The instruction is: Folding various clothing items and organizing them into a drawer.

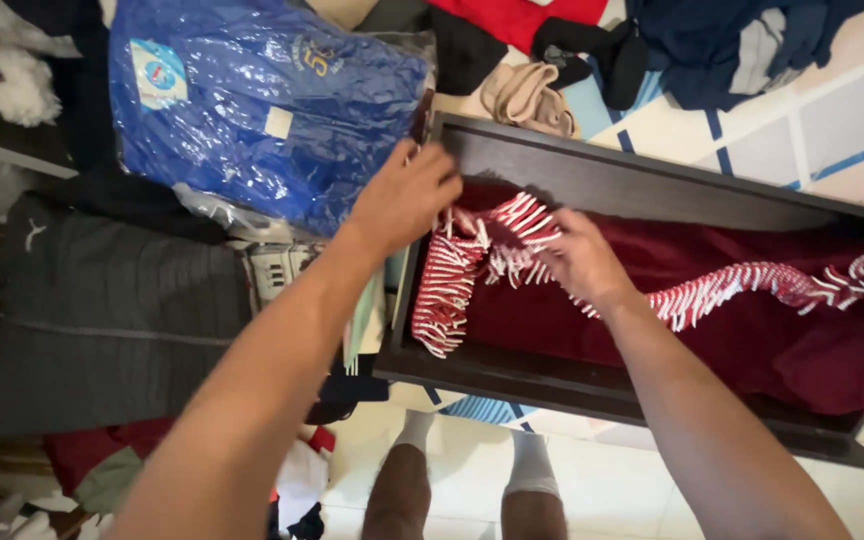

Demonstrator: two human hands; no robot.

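Head view: both hands laying a fringed maroon cloth into a dark wooden drawer.

Head view, detail: the left hand (407, 195) rests at the drawer's (592, 180) far left corner, fingers curled down onto the cloth's edge; how firmly they pinch it cannot be told. The right hand (577, 260) lies further right, fingers closed around the red-and-white fringe (452, 285), which bunches at the left end and trails along the maroon cloth (702, 300) toward the right end of the drawer. The cloth fills the drawer bottom. A blue garment in a clear plastic bag (252, 100) lies just left of the drawer; a grey garment (102, 300) lies nearer the person. Judged step: arranging the fringe flat. Next move likely calls for drawing the bunched left end straight along the drawer's edge.
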